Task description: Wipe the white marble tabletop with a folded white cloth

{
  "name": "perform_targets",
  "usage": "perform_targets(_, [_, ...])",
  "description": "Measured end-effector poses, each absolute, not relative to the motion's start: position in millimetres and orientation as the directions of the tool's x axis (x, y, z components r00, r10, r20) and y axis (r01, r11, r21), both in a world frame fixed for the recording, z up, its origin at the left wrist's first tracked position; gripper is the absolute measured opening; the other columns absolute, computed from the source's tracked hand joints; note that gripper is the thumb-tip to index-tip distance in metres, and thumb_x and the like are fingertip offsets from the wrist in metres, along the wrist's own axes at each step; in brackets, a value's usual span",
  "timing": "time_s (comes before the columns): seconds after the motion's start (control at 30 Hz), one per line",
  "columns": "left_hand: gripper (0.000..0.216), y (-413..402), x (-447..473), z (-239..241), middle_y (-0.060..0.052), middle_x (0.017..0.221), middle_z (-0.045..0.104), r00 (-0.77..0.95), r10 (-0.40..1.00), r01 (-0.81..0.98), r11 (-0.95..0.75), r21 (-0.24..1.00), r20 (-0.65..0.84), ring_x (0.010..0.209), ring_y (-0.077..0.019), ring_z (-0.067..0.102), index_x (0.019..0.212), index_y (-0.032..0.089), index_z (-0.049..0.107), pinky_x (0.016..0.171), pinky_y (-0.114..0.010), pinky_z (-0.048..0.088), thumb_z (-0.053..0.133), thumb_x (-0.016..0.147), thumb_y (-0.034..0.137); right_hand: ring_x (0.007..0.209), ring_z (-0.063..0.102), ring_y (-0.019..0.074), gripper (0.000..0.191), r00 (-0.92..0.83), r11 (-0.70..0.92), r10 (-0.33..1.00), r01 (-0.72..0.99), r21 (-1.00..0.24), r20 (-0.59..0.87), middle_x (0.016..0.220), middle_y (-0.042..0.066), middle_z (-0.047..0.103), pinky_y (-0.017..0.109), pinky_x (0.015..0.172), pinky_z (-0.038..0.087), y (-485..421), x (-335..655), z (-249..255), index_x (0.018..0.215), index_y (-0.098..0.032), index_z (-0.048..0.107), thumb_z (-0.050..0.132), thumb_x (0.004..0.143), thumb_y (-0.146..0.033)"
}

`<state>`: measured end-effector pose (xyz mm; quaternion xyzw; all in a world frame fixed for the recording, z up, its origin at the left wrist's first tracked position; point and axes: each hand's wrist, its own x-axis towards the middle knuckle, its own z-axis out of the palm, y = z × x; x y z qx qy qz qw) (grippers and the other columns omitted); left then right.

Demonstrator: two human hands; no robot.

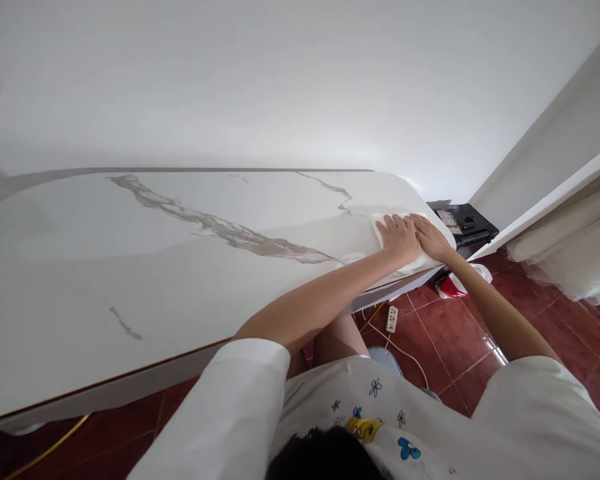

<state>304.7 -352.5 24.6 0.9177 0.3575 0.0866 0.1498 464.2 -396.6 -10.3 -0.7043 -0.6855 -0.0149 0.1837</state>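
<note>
A folded white cloth lies on the marble-patterned tabletop, near its rounded right end. On top of the cloth rests my left hand, palm down with the fingers stretched out and spread. My right hand lies flat right beside it, also over the cloth, its fingertips against the left hand. Both palms press down and hide the middle of the cloth. Its lower edge shows near the front edge of the tabletop.
A white wall runs along the table's far side. Past the right end sits a black case. Below are a red and white item, a power strip with a white cord on red tiles, and a pale curtain at right.
</note>
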Motion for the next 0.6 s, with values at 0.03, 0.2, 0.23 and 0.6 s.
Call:
perform_targets(0.03, [0.06, -345.2, 306.7, 24.7, -0.02, 0.159, 0.029, 0.728, 0.683, 0.63, -0.7, 0.337, 0.057, 0.148, -0.0404, 0.019, 0.151, 0.013, 0.033, 0.117, -0.063, 0.014, 0.037, 0.095, 0.035, 0.142, 0.041, 0.0245, 0.052, 0.065, 0.004, 0.959, 0.97, -0.245, 0.274, 0.149, 0.003, 0.051, 0.051, 0.121, 0.03, -389.1, 465.7, -9.6, 0.143, -0.026, 0.05, 0.03, 0.096, -0.03])
perform_targets(0.2, [0.054, -302.8, 319.1, 25.3, -0.019, 0.154, 0.036, 0.705, 0.701, 0.624, -0.688, 0.371, 0.113, 0.146, -0.0376, 0.023, 0.146, 0.014, 0.04, 0.118, -0.06, 0.016, 0.033, 0.096, 0.034, 0.139, 0.043, 0.025, 0.051, 0.11, -0.019, 0.949, 0.956, -0.292, 0.297, 0.146, 0.002, 0.054, 0.051, 0.119, 0.031, -342.0, 474.9, -6.6, 0.138, -0.026, 0.054, 0.032, 0.092, -0.027])
perform_targets(0.23, [0.052, -294.2, 321.9, 24.9, -0.018, 0.153, 0.038, 0.695, 0.708, 0.627, -0.681, 0.378, 0.123, 0.146, -0.0367, 0.024, 0.144, 0.015, 0.042, 0.118, -0.06, 0.016, 0.031, 0.096, 0.033, 0.139, 0.044, 0.0252, 0.051, 0.124, -0.031, 0.947, 0.954, -0.3, 0.296, 0.145, 0.002, 0.055, 0.051, 0.119, 0.032, -332.4, 476.3, -6.1, 0.136, -0.026, 0.056, 0.033, 0.091, -0.027])
perform_targets(0.6, [0.051, -218.7, 342.4, 20.7, -0.014, 0.151, 0.043, 0.635, 0.757, 0.654, -0.634, 0.412, 0.156, 0.145, -0.0327, 0.027, 0.142, 0.018, 0.045, 0.119, -0.056, 0.017, 0.028, 0.096, 0.031, 0.142, 0.039, 0.0252, 0.055, 0.228, -0.13, 0.943, 0.923, -0.363, 0.243, 0.148, 0.002, 0.052, 0.05, 0.119, 0.032, -250.6, 490.1, -2.5, 0.138, -0.023, 0.055, 0.033, 0.087, -0.025])
